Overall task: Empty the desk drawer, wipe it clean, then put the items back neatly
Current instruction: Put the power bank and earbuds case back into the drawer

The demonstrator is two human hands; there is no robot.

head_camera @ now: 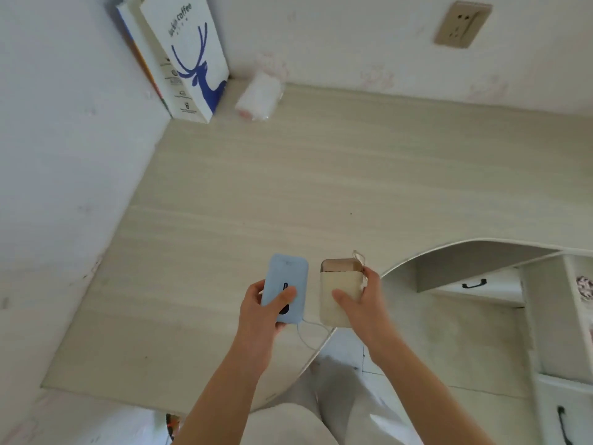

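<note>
My left hand (261,311) grips a light blue power bank (287,277) with a dark oval mark; a thin pale cable (308,335) loops from its lower end. My right hand (362,303) grips a beige power bank (338,287) with a short white cord (360,258) at its top corner. Both are held side by side just above the front of the pale wood desk (288,187). A drawer with a black handle (474,284) shows under the desk at the right; whether it stands open I cannot tell.
A white paper bag with a blue deer (189,59) leans in the back left corner. A white wrapped roll (258,96) lies beside it. A wall socket (462,24) sits high on the right. White cabinet fronts (552,332) stand at the right.
</note>
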